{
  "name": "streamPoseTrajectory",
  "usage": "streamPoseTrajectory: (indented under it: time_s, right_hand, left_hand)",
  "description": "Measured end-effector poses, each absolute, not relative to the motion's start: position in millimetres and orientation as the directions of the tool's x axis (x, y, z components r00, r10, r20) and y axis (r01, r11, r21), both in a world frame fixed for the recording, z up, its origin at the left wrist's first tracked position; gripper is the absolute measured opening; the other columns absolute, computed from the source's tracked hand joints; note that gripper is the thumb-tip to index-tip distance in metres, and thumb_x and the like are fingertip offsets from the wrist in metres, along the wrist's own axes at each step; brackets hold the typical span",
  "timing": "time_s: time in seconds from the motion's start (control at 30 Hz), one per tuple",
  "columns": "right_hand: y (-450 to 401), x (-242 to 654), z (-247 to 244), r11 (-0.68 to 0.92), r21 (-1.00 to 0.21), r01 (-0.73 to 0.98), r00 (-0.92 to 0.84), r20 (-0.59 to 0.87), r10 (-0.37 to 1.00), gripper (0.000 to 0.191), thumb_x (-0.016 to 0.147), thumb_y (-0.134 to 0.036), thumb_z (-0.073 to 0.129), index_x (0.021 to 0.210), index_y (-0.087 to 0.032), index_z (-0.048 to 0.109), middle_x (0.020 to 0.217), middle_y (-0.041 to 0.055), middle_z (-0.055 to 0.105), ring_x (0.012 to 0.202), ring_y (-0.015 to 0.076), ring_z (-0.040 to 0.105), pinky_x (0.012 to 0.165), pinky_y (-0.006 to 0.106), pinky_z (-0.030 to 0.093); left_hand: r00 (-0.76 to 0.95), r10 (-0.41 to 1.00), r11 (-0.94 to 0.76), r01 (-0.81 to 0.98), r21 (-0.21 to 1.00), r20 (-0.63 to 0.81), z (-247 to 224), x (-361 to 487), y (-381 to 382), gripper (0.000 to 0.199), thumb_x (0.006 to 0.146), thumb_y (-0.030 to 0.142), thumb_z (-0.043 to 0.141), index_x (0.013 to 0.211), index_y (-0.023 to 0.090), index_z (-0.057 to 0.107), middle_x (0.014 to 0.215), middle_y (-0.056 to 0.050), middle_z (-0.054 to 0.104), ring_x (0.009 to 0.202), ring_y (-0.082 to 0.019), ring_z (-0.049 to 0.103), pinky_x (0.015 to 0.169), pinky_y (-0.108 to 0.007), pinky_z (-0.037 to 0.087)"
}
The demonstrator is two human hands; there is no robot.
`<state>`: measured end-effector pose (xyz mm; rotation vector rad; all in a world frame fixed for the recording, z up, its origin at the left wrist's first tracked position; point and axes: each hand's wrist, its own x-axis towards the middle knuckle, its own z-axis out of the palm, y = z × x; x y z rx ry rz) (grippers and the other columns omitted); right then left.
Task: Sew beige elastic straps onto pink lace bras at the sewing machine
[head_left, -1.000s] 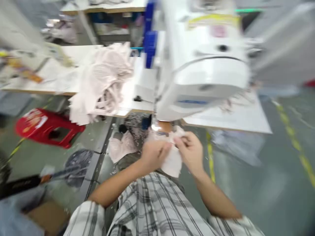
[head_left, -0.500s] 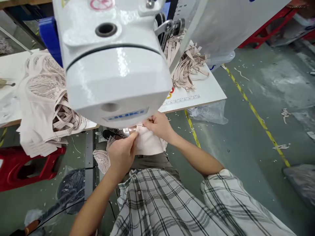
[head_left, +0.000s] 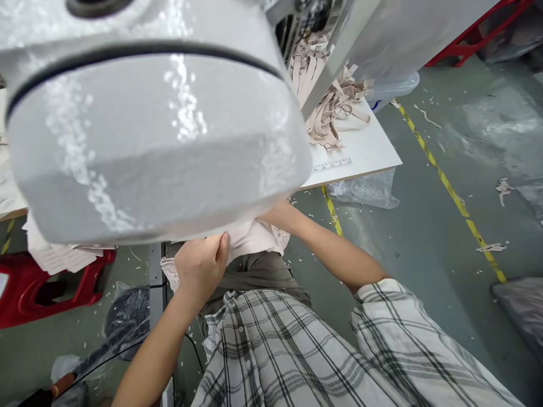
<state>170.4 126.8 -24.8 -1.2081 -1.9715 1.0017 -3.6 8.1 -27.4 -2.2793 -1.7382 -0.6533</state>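
Note:
My left hand (head_left: 199, 261) is closed, its thumb pressed against the edge of a pale pink lace-trimmed bra (head_left: 250, 238). The garment hangs above my lap, its smooth cloth pulled to the right and lace showing at both sides. My right hand (head_left: 275, 216) reaches under the head of a white sewing machine (head_left: 161, 152); its fingers are hidden there, beside the cloth. The machine head also covers the needle area and the upper part of the garment.
Beige straps (head_left: 333, 116) lie heaped on the white table (head_left: 373, 144), which has a ruler strip (head_left: 333, 164) near its edge. Stacked pale cloth (head_left: 63, 254) hangs at the left above a red stool (head_left: 91, 277). A grey table leg (head_left: 156, 277) stands left of my lap.
The machine head looms larger and lower in view, now covering my right fingers. My left hand has shifted slightly left and down, and the cloth is more bunched.

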Motion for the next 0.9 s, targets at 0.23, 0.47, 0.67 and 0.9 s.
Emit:
streamPoseTrajectory:
  time_s: [0.23,0.47,0.67,0.9]
  right_hand:
    - [124.9,172.0,-19.2,0.239,-0.88,0.411,-0.419,0.051,0.906,0.01,0.087,-0.032,0.055,0.084,-0.022,0.057,0.066,-0.0011,0.054,0.067,0.0175,0.054,0.068,0.031,0.046]
    - [124.7,173.1,-19.1,0.25,-0.892,0.378,-0.431,0.069,0.9,0.006,0.087,-0.027,0.055,0.084,-0.022,0.058,0.066,-0.0015,0.054,0.07,0.0183,0.055,0.068,0.032,0.045]
    - [124.4,172.4,-18.2,0.238,-0.895,0.377,-0.421,0.063,0.905,0.009,0.086,-0.028,0.057,0.08,-0.022,0.055,0.063,-0.003,0.053,0.064,0.0158,0.052,0.066,0.031,0.043]
    - [126.3,173.1,-22.8,0.261,-0.896,0.36,-0.425,0.091,0.9,0.013,0.088,-0.031,0.057,0.08,-0.021,0.055,0.064,-0.0032,0.054,0.063,0.0151,0.052,0.063,0.029,0.038]
  left_hand:
    - [0.233,0.851,-0.322,0.94,0.117,0.471,-26.6,-3.2,8.1,0.023,0.097,0.027,0.055,0.102,0.019,0.077,0.052,0.001,0.064,0.044,-0.013,0.051,0.049,-0.027,0.029]
    - [0.231,0.862,-0.313,0.943,0.116,0.451,-24.3,-1.0,7.8,0.024,0.097,0.028,0.053,0.098,0.02,0.076,0.052,0.001,0.064,0.045,-0.013,0.053,0.049,-0.027,0.028]
    - [0.23,0.864,-0.313,0.942,0.119,0.449,-22.9,-0.9,7.7,0.025,0.098,0.029,0.053,0.101,0.02,0.076,0.053,0.0,0.064,0.045,-0.013,0.053,0.05,-0.027,0.029]
    - [0.255,0.86,-0.332,0.937,0.106,0.443,-25.2,-2.0,7.5,0.025,0.097,0.027,0.054,0.106,0.02,0.075,0.049,0.002,0.06,0.044,-0.013,0.051,0.049,-0.028,0.027]
